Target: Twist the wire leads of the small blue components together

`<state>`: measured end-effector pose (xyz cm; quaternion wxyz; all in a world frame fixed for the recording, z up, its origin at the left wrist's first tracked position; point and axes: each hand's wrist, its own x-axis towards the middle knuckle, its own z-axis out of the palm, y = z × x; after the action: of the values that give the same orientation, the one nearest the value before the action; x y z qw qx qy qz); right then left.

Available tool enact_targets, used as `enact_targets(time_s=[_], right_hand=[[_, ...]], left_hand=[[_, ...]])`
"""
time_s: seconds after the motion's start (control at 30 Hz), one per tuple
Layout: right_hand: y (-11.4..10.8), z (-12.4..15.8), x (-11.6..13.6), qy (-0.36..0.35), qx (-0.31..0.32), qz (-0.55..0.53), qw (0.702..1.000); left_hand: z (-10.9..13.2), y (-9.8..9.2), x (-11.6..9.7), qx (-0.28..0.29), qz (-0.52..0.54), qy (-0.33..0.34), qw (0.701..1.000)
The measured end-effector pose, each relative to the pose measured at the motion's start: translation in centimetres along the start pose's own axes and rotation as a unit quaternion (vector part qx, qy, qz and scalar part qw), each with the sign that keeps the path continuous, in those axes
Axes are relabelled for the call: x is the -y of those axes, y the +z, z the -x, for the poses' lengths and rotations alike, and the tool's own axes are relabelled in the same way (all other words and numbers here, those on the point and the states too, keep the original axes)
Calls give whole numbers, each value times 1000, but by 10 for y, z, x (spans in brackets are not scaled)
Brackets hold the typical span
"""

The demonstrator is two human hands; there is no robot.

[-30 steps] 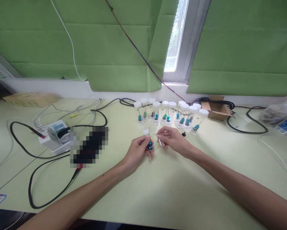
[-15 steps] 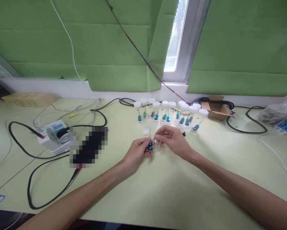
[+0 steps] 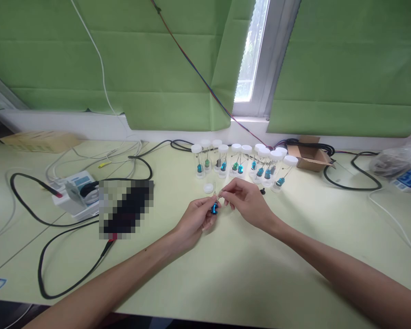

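Observation:
My left hand pinches a small shiny blue part with thin metal wires standing up from it, low over the table. Close on its right, my right hand has thumb and forefinger closed on a thin wire beside the part. Whether that wire is joined to the blue part is too small to tell. Just beyond my fingers lies a round white cap. Behind it stand several clear tubes with white lids, holding similar blue or green parts with wires. A small black piece lies past my right hand.
Leftward are a white power box, a pixelated dark device and looping black cables. An open cardboard box stands at the back right, near a plastic bag. Green blinds hang behind the table.
The blue part has turned slightly in my left fingers. My right fingertips have shifted a little left and up, nearer to its wires. The tubes stand as before.

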<state>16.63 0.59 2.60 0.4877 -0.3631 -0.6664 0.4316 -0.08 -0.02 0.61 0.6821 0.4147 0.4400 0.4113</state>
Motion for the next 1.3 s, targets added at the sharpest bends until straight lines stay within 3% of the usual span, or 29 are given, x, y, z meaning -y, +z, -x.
enact_targets(time_s=[1.3], right_hand=[[2,0,1,-13,8,24,1000]], left_hand=[[2,-1,-3,-5,-32,-16,999]])
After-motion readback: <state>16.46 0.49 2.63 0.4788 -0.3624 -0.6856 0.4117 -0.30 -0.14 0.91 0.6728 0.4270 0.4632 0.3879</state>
